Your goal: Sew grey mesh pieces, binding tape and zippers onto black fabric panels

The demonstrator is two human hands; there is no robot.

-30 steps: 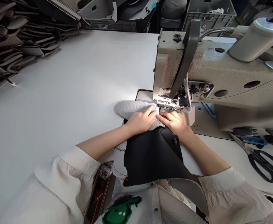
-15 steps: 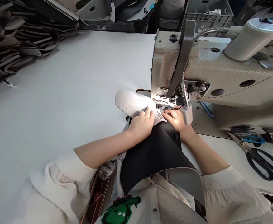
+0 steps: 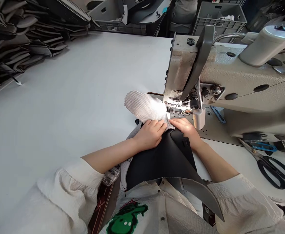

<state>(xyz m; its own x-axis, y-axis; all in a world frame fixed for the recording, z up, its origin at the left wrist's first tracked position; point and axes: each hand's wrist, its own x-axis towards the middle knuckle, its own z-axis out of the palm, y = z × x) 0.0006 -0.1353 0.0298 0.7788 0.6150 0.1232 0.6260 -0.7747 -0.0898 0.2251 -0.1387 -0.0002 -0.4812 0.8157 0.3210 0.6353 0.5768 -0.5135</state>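
Note:
A light grey mesh fabric piece [image 3: 142, 103] lies by the needle area of a sewing machine [image 3: 178, 109], its rounded end reaching left over the table. It meets a black leather-like piece [image 3: 154, 165] that drapes over the table edge toward my body. My left hand [image 3: 151, 134] presses and grips the grey fabric where it overlaps the black piece, fingers curled close together. Just in front of the presser foot, my right hand [image 3: 185, 128] pinches the edge of the joined pieces. The fingers partly hide the held edge. Lamp light shines brightly on the fabric beside the needle.
Black-handled scissors [image 3: 274, 167] lie on the right, near a blue cutter [image 3: 263, 146]. Another blue tool [image 3: 218, 114] rests on the machine bed. Stacked dark pieces [image 3: 18, 39] fill the far left of the white table [image 3: 88, 84]. Grey crates [image 3: 220, 19] stand behind.
Both hands and the pieces have drawn slightly back from the needle toward me. My left fingers now lie closer together, and the right fingertips have come away from under the presser foot area.

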